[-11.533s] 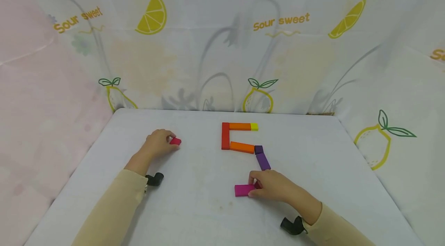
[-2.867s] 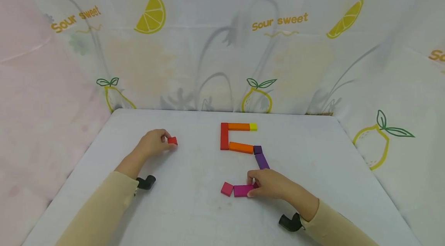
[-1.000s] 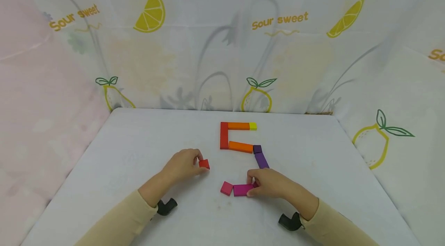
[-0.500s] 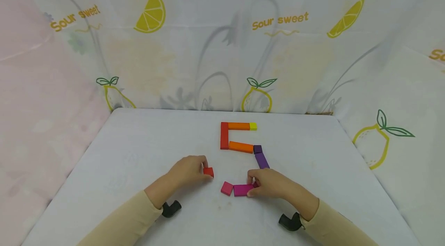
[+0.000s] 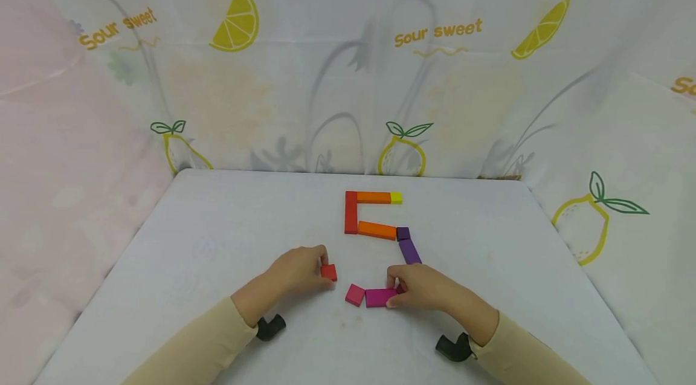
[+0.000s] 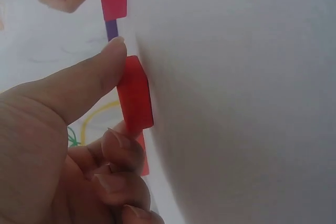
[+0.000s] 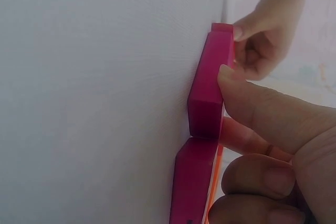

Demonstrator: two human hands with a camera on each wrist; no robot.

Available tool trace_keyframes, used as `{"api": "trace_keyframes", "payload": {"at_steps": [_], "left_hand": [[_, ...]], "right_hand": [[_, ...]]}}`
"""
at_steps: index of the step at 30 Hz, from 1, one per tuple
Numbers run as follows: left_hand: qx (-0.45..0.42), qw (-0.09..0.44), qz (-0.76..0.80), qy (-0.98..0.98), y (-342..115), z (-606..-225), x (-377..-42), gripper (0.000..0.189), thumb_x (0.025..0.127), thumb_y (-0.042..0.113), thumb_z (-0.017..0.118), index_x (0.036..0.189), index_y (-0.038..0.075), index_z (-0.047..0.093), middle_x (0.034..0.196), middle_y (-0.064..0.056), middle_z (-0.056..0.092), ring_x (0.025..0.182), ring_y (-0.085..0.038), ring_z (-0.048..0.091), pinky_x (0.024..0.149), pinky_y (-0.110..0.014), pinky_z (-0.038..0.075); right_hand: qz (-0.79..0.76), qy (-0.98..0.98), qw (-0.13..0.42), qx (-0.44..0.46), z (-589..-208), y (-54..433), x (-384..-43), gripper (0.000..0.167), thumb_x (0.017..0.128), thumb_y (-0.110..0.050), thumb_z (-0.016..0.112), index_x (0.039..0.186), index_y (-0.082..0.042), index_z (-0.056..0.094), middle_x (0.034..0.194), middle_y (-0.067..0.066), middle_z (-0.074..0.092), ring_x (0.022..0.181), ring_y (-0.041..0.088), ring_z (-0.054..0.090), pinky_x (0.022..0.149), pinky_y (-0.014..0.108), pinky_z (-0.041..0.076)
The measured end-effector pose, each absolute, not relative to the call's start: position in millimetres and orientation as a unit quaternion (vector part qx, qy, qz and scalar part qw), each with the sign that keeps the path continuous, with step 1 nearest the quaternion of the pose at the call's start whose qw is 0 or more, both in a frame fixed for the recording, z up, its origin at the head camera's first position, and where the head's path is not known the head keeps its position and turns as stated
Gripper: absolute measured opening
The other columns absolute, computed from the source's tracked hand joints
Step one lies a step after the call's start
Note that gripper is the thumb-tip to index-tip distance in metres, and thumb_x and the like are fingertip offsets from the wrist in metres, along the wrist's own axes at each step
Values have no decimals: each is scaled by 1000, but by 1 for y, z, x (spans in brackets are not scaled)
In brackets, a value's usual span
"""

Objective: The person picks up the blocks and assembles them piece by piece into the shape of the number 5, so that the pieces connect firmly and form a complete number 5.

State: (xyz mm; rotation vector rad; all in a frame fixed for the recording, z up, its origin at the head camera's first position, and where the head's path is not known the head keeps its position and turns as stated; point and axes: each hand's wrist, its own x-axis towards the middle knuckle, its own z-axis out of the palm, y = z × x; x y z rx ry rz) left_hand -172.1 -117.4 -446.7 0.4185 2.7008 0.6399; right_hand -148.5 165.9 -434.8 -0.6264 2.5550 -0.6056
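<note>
In the head view, my left hand (image 5: pixel 296 270) pinches a small red block (image 5: pixel 328 272) between thumb and fingers, close over the table and just left of a pinkish-red block (image 5: pixel 355 295). That pinkish-red block lies turned at the left end of a magenta block (image 5: pixel 379 298). My right hand (image 5: pixel 426 288) holds the magenta block by its right part, thumb on the near side. In the right wrist view, a darker magenta block (image 7: pixel 194 182) meets the magenta block's near end; in the head view the fingers mostly cover it.
Farther back on the white table (image 5: pixel 489 240) lie a long red block (image 5: pixel 350 213), an upper orange block (image 5: pixel 374 197) ending in a yellow block (image 5: pixel 396 198), and a lower orange block (image 5: pixel 377 230). A dark purple cube (image 5: pixel 403 233) and a purple block (image 5: pixel 409 251) continue toward my right hand.
The pinkish-red block, earlier in my left hand, now lies against the magenta block. My left hand has since brought the red block rightward and nearer. My right hand has stayed in place.
</note>
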Motion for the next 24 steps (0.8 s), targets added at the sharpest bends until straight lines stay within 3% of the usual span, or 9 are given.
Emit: {"api": "trace_keyframes", "payload": {"at_steps": [4,8,14,24], "left_hand": [[168,176,245,939,-124,-444,-175,48,79,36,84,119,19,64,78,4,57,73,-14,55,65,-32,48],[208,185,265,923,-133,-443,-180,48,83,31,83,127,22,66,75,3,55,72,-14,54,65,-31,46],[236,184,278,913,-137,-443,-185,37,85,26,81,121,22,73,71,4,51,71,-12,51,63,-29,41],[258,161,251,919,-128,-446,-182,36,84,31,82,116,20,71,77,6,53,74,-11,52,66,-29,44]], "right_hand": [[-221,923,222,-225,-434,165,-148,24,83,-31,82,90,-24,60,70,-6,55,67,12,52,59,28,40],[-219,924,222,-222,-434,165,-149,24,83,-31,82,90,-24,60,69,-6,55,67,12,52,59,28,40],[-222,922,222,-226,-434,166,-149,24,84,-30,82,90,-24,60,70,-7,55,67,12,52,59,28,40],[-222,921,220,-232,-433,167,-149,24,84,-30,82,91,-24,60,68,-7,54,66,12,52,59,28,39]]}}
